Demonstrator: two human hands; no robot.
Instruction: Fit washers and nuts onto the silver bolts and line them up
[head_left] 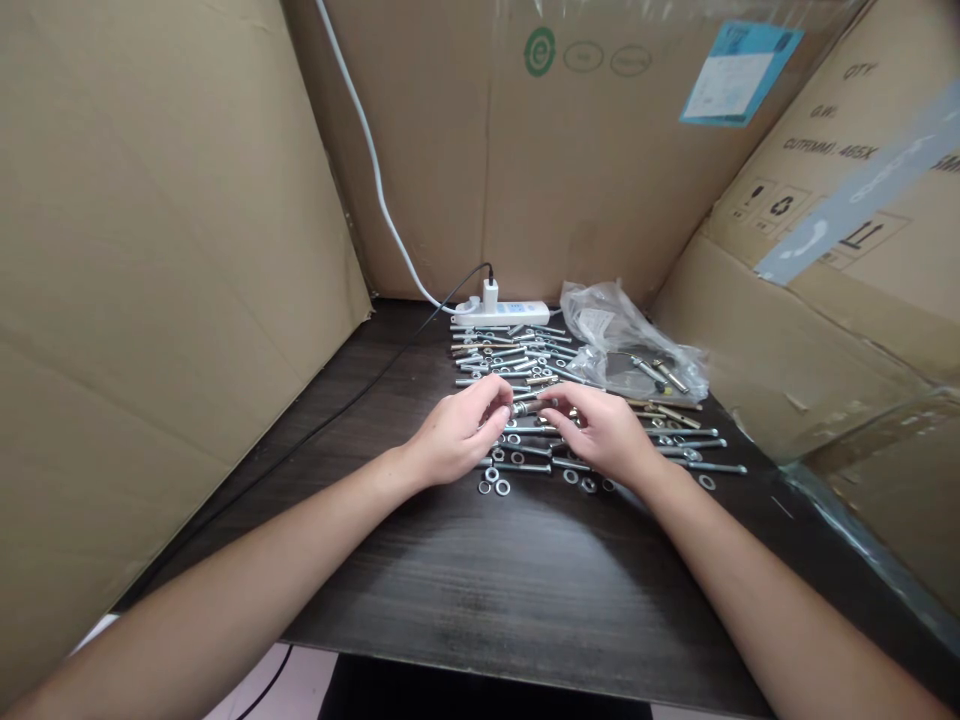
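Above the rows of hardware, my left hand (459,432) and my right hand (600,428) face each other, fingertips close together. Between them is a short expansion bolt (529,407), lying roughly level with its nut end toward the left. My left thumb and fingers pinch that end. The other end is gripped by my right thumb and forefinger, which partly hide it. Long bolts (525,467) lie in rows under and around both hands. Loose washers (502,488) and nuts (491,474) are scattered along the near edge of the rows.
A white power strip (517,313) with a plugged-in charger (490,295) stands behind the hardware. At the right lies a clear plastic bag (622,330) with metal parts. A black cable (352,400) crosses the dark table (480,590). Cardboard walls (187,250) enclose three sides.
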